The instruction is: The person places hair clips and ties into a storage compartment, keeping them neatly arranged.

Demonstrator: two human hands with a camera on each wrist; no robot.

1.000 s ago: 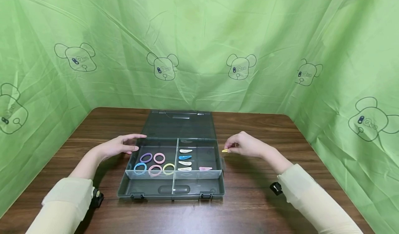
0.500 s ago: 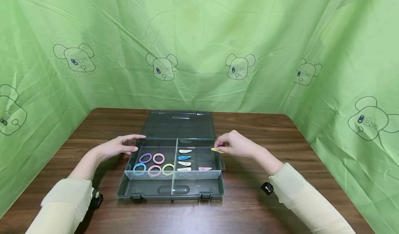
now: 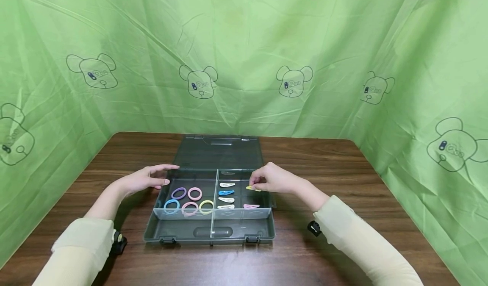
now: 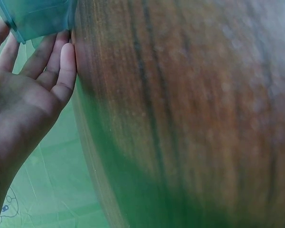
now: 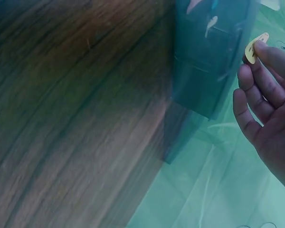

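My right hand (image 3: 276,179) pinches a yellow hair clip (image 5: 256,47) between thumb and index finger, above the right compartment of a dark translucent plastic box (image 3: 244,234). In that compartment several hair clips form a column by the divider: white ones and a blue clip (image 3: 226,192). A pink hair clip (image 3: 251,206) lies at its front right. My left hand (image 3: 142,178) rests at the box's left side, fingers extended and touching its edge. The left compartment holds several hair ties, among them a purple hair tie (image 3: 178,193), a blue hair tie (image 3: 171,206) and a yellow hair tie (image 3: 206,206).
The box's lid (image 3: 221,152) lies folded back, away from me. Two shallow front sections stand before a cross divider (image 3: 244,213). Brown wooden table (image 3: 324,252) surrounds the box, and a green cloth (image 3: 244,36) with bear drawings hangs behind and at the sides.
My right hand has moved left with the yellow hair clip, from beside the box's right edge to above the right compartment. The left hand has stayed in place.
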